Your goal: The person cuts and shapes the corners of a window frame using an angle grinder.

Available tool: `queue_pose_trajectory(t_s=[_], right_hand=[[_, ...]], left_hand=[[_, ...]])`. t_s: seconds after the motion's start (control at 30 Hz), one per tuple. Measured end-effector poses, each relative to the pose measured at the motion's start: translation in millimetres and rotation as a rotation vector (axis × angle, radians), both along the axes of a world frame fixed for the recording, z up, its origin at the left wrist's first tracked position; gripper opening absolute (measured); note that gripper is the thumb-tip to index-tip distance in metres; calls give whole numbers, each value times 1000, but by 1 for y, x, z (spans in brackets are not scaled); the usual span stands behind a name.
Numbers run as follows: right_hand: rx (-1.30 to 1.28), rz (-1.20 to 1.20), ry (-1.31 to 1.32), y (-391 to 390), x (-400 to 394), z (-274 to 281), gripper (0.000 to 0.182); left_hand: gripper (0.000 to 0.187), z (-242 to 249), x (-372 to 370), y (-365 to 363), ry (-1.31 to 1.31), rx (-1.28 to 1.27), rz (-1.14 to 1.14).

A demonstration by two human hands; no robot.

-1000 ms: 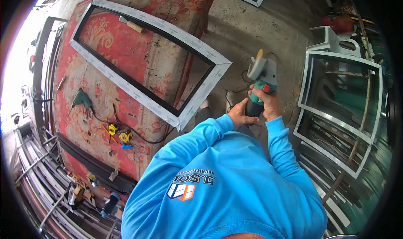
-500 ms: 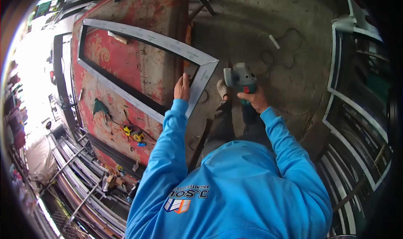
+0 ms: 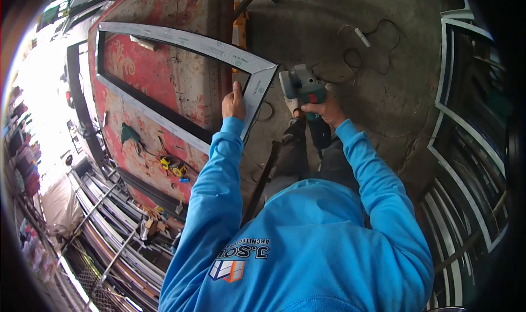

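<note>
My left hand (image 3: 234, 104) grips the near end of a window frame (image 3: 262, 86), its fingers wrapped over the inner edge. White printed film covers the frame, which lies on a worn red table (image 3: 189, 82) with this end jutting past the table's edge. In my right hand (image 3: 327, 108) is an angle grinder (image 3: 309, 93), held by its dark green body over the floor. The grinder's guarded head points at the frame's corner, close beside it. My legs and feet show below the tool.
On the table lie a green drill (image 3: 130, 133) and a yellow tape measure (image 3: 174, 167). A white power strip (image 3: 362, 37) with a cord rests on the concrete floor. More frames (image 3: 438, 104) lean at the right. Metal profiles (image 3: 104, 213) fill a rack at lower left.
The grinder has moved up and left, nearer to the frame's corner. My left hand stays on the frame, and the whole view has shifted slightly.
</note>
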State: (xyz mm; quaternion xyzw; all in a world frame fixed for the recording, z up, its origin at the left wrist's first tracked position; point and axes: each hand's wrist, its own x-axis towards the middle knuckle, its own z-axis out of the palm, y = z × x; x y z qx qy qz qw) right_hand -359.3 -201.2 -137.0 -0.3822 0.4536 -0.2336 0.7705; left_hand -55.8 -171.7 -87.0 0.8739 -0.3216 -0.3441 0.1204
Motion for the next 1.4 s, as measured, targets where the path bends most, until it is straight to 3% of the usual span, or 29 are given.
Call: queue_pose_trajectory(t_s=[0.37,1.1,1.3,1.4], right_hand=[[165,-1,-132,-13,4,21,42],[45,67,16,-12,-1,5,45],[-3,60,36,-13,0,8,35],[16,95,39,-14,-1,5,43]], left_hand=[[82,14,-8,-5,-21,68,-41],[81,15,-11,-7,-12,85,-25],[85,20,-11,-9,7,110,-41],[85,19,-11,-8,-4,91,-48]])
